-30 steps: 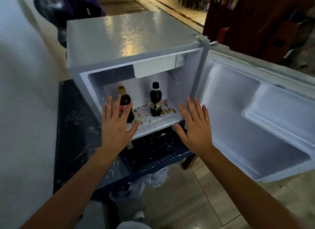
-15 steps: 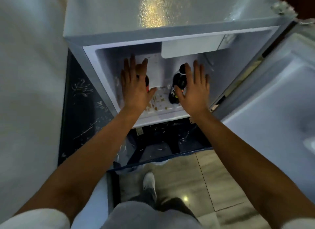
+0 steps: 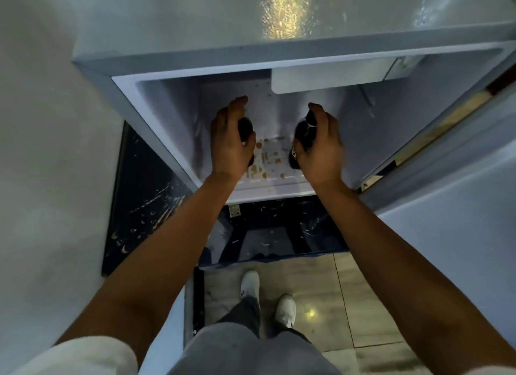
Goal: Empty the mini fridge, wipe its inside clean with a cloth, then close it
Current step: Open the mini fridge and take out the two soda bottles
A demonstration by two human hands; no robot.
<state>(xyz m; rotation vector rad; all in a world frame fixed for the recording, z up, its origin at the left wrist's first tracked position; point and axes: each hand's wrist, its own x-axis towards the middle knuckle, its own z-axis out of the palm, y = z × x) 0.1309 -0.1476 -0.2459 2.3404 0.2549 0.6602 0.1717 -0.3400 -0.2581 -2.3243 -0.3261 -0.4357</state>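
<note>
Head view — steeply down, close.

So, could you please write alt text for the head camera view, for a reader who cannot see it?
A person's left hand and right hand each grip a dark plastic soda bottle, left and right, inside an open white mini fridge. Brown crumbs litter its white floor between the bottles.

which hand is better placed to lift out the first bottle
Neither clearly: the left hand is wrapped around the left bottle and the right hand around the right bottle, so both could lift together from the fridge floor.
</note>
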